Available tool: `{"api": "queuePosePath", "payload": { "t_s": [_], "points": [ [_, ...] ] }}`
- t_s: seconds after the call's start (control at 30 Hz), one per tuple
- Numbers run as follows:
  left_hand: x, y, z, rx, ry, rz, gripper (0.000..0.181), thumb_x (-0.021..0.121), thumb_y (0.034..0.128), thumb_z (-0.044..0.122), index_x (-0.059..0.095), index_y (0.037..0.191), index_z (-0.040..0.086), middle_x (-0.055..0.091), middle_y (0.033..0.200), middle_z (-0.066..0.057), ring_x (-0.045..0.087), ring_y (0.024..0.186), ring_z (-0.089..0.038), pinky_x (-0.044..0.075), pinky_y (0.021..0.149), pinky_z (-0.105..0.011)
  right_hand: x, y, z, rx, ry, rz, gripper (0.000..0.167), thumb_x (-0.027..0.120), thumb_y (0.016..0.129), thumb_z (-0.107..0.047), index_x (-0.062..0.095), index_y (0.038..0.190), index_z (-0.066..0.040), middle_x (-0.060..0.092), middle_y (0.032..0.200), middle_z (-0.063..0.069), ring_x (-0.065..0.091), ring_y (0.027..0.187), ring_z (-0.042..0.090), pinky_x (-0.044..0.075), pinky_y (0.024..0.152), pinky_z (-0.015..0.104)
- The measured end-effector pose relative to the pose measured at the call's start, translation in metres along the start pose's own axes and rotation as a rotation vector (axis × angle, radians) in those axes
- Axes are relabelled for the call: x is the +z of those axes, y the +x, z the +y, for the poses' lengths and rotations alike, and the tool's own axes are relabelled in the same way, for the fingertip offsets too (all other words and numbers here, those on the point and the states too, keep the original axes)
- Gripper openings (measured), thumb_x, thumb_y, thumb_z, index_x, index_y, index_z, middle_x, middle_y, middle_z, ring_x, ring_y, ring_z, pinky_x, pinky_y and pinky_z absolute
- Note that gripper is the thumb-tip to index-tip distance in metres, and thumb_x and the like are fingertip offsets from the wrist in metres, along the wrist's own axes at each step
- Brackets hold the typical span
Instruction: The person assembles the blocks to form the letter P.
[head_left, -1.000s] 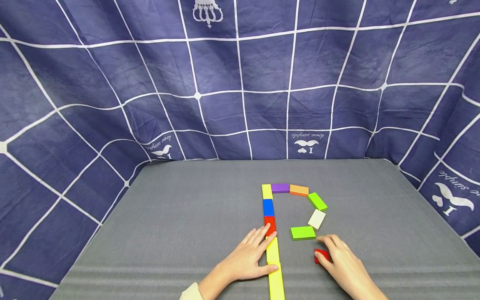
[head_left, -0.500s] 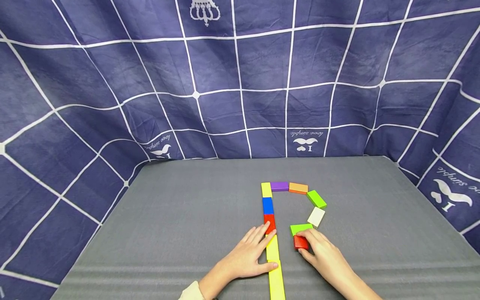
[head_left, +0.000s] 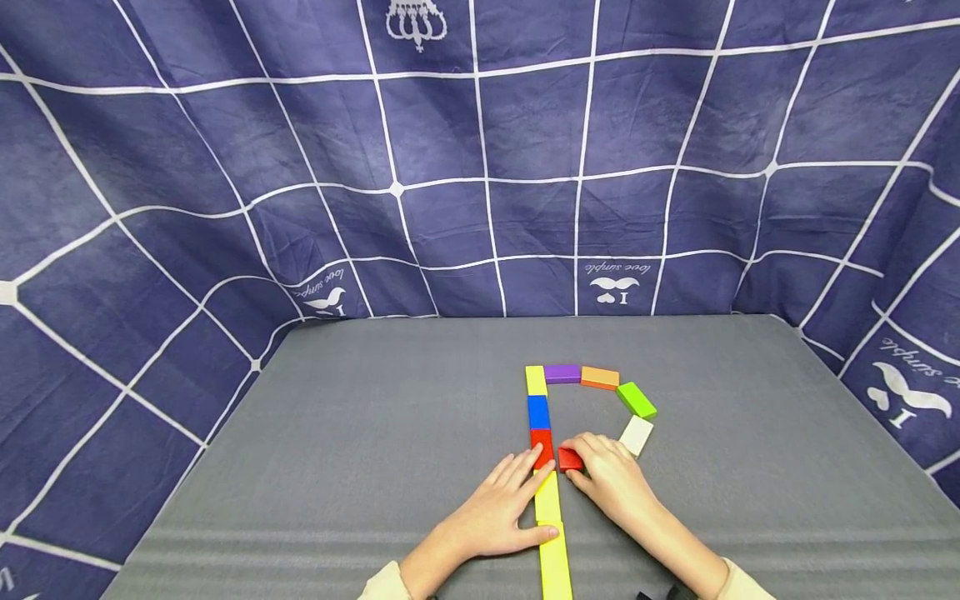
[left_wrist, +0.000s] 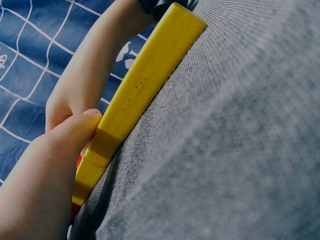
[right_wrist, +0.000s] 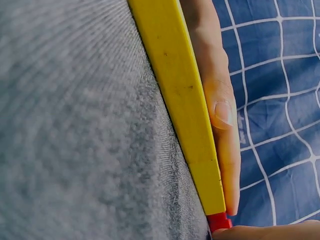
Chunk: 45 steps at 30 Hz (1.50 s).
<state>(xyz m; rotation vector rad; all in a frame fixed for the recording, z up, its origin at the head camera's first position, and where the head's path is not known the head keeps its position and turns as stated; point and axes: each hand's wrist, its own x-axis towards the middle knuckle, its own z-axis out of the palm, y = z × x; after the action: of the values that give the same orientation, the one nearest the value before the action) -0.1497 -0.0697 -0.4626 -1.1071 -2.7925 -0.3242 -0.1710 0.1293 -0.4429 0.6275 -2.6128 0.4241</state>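
Note:
My right hand (head_left: 609,477) pinches a small red block (head_left: 570,459) between thumb and fingers, just right of a column of blocks. It covers most of a green block there. The left hand (head_left: 491,510) lies with fingers spread on the column. Its fingertips touch a red block (head_left: 542,450), and its thumb is on the lower yellow block (head_left: 554,562). Another yellow block (head_left: 548,497) lies between. In the left wrist view the left thumb (left_wrist: 75,131) presses at the side of the long yellow strip. The right wrist view shows the right fingertip (right_wrist: 260,232) low in frame.
Above the red block the column continues with a blue block (head_left: 538,412) and a yellow block (head_left: 536,381). A curve of purple (head_left: 562,374), orange (head_left: 600,378), green (head_left: 637,401) and white (head_left: 637,435) blocks runs right. A blue gridded cloth (head_left: 525,167) hangs behind the grey table (head_left: 360,417).
My right hand has taken hold of the red block and carried it left and away from me, past the lower green block, to beside the column. The left hand has stayed in place.

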Motion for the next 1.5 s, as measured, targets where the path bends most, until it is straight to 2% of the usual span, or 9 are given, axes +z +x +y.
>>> {"api": "queuePosePath", "payload": {
  "t_s": [0.23,0.47,0.6,0.73,1.03,1.17,1.37,1.5],
  "points": [
    [-0.001,0.0,0.0,-0.01,-0.011,-0.009,0.075,0.036,0.0866,0.063,0.022,0.145,0.018,0.022,0.151,-0.008,0.029,0.137,-0.02,0.024,0.112,-0.037,0.004,0.001,0.007,-0.017,0.02,-0.026,0.035,0.078,0.067,-0.025,0.065,0.098,-0.016,0.065,0.093,-0.005,0.061,0.091,0.015,0.045,0.084,0.035],
    [-0.002,0.0,0.001,-0.008,-0.026,-0.018,0.075,0.035,0.0866,0.063,0.023,0.145,0.018,0.022,0.151,-0.007,0.029,0.137,-0.02,0.025,0.112,-0.037,-0.006,-0.009,0.025,0.028,0.056,-0.053,0.04,0.078,0.067,-0.028,0.064,0.102,-0.016,0.062,0.099,-0.004,0.059,0.096,0.016,0.043,0.088,0.041],
    [-0.002,0.0,0.001,-0.014,-0.04,-0.029,0.075,0.034,0.0866,0.064,0.022,0.145,0.019,0.02,0.152,-0.006,0.028,0.137,-0.02,0.024,0.112,-0.038,-0.01,-0.014,0.033,0.018,0.065,-0.07,0.037,0.077,0.067,-0.027,0.064,0.101,-0.018,0.063,0.098,-0.007,0.058,0.095,0.013,0.04,0.09,0.04],
    [-0.001,0.0,0.001,-0.011,-0.045,-0.027,0.074,0.034,0.0868,0.063,0.022,0.145,0.019,0.019,0.152,-0.006,0.029,0.137,-0.02,0.024,0.112,-0.038,-0.009,-0.015,0.036,-0.003,0.06,-0.069,0.034,0.076,0.069,-0.027,0.064,0.1,-0.018,0.064,0.097,-0.007,0.058,0.095,0.011,0.038,0.095,0.041],
    [0.0,0.0,0.001,-0.005,-0.043,-0.029,0.074,0.034,0.0868,0.064,0.022,0.145,0.019,0.02,0.152,-0.007,0.029,0.137,-0.02,0.024,0.112,-0.037,-0.007,-0.014,0.036,0.013,0.059,-0.082,0.035,0.075,0.07,-0.028,0.064,0.101,-0.018,0.064,0.099,-0.005,0.059,0.097,0.013,0.034,0.098,0.046],
    [-0.001,0.001,0.001,-0.008,-0.033,-0.021,0.075,0.034,0.0865,0.064,0.022,0.145,0.019,0.021,0.151,-0.007,0.029,0.137,-0.02,0.024,0.112,-0.037,-0.012,-0.013,0.043,0.067,0.102,-0.066,0.034,0.072,0.075,-0.028,0.064,0.106,-0.017,0.062,0.108,0.0,0.056,0.105,0.022,0.033,0.097,0.05],
    [-0.001,0.001,0.0,-0.008,-0.028,-0.01,0.075,0.035,0.0866,0.063,0.021,0.145,0.019,0.021,0.152,-0.006,0.027,0.137,-0.019,0.023,0.113,-0.036,-0.02,-0.021,0.067,0.216,0.149,0.035,0.032,0.066,0.08,-0.021,0.062,0.11,-0.009,0.055,0.118,0.012,0.049,0.111,0.034,0.034,0.089,0.055],
    [0.001,0.0,0.0,-0.012,-0.036,-0.014,0.075,0.035,0.0866,0.063,0.02,0.146,0.02,0.02,0.152,-0.006,0.026,0.138,-0.019,0.022,0.113,-0.037,-0.018,-0.028,0.076,0.286,0.171,0.013,0.038,0.067,0.08,-0.021,0.058,0.114,-0.007,0.05,0.12,0.015,0.049,0.11,0.037,0.036,0.082,0.057]
  ]
}}
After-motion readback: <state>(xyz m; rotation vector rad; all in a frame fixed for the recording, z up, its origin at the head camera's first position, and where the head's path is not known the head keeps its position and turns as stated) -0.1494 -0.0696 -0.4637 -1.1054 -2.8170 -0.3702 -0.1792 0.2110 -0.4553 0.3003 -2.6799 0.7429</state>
